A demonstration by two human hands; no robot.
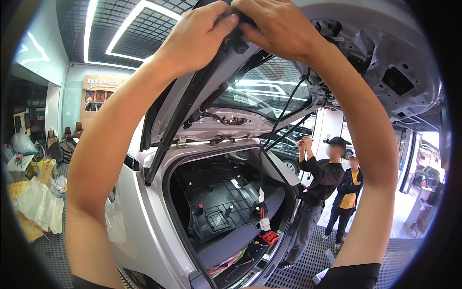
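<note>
Tailgate (pixel 385 48) overhead, against the fingers (pixel 226 23)

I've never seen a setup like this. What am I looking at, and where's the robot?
There's no robot: these are a person's bare hands. A fisheye camera on their head took the only picture, so straight edges bend.

The left hand and right hand are raised at the top, close together, at the edge of a pale car's lifted tailgate. Their fingers curl around something dark; exactly what they hold is unclear.

Below, inside the cargo area, lie a black plastic panel and a small red object. Two other people stand to the right.
</note>
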